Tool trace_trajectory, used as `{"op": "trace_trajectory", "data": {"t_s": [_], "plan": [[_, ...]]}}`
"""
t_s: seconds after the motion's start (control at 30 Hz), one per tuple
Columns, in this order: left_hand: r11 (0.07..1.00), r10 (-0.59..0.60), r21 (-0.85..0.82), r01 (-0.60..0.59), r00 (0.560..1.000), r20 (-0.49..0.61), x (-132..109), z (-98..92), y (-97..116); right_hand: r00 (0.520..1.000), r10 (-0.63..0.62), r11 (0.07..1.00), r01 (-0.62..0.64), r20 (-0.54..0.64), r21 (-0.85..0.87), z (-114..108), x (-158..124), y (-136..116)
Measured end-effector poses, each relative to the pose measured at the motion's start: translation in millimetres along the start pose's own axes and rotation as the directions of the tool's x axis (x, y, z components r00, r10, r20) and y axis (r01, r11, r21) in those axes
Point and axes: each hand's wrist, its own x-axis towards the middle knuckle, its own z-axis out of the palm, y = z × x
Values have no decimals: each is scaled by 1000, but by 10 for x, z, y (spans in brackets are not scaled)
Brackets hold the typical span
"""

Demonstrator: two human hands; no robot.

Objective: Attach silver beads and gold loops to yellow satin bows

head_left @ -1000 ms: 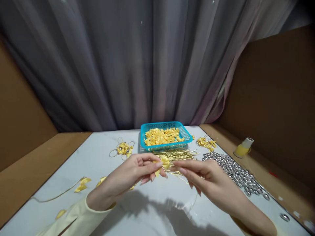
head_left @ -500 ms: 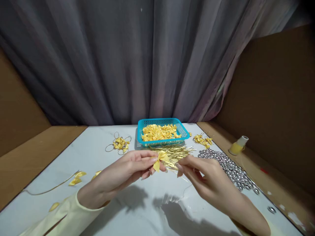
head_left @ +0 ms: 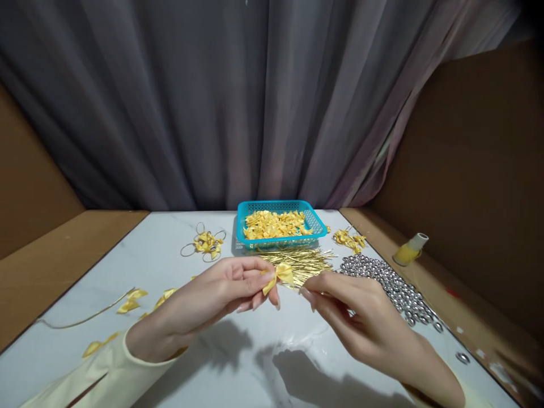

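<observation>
My left hand (head_left: 212, 297) pinches a small yellow ribbon bow (head_left: 278, 276) between thumb and forefinger, above the white table (head_left: 263, 362). Just to the right of the bow, my right hand (head_left: 357, 314) has its thumb and forefinger pressed together; whatever it holds is too thin to name. A bundle of gold wire ties (head_left: 300, 259) lies right behind the bow. A blue plastic basket (head_left: 317, 218) of yellow bows stands further back.
Silver beads (head_left: 391, 283) lie piled at the right, with a yellow thread spool (head_left: 408, 250) on the wooden ledge beyond. Finished bows with loops (head_left: 207, 243) lie at the back left, more bows (head_left: 349, 239) right of the basket, and loose ribbon pieces (head_left: 130, 303) at the left.
My right hand has drawn slightly away from the bow toward the right. The bow has turned a little in my left fingers. The camera has tilted, shifting the scene upward.
</observation>
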Motion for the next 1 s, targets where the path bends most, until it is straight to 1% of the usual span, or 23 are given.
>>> {"op": "trace_trajectory", "data": {"t_s": [0.17, 0.43, 0.53, 0.67, 0.83, 1.0], "plan": [[998, -18, -60, 18, 1000, -8, -12, -2, -16, 1000, -9, 1000, 9, -18, -7, 18, -1, 5], [997, -6, -76, 6, 1000, 3, -4, 2, -24, 1000, -13, 1000, 13, 3, -17, 26, -9, 18], [993, -7, -114, 8, 1000, 7, -7, 5, -30, 1000, -17, 1000, 17, 5, -25, 25, -16, 32], [990, -8, -142, 14, 999, 46, -8, -3, -36, 999, -34, 999, 34, 8, -41, 20, -24, 34], [989, 8, -150, 5, 997, 83, -12, -31, -39, 997, -74, 995, 74, 6, -62, 8, -25, 29], [997, 4, -76, -1, 999, 41, -30, -17, -23, 996, -84, 993, 84, 12, -78, 11, -36, 30]]}}
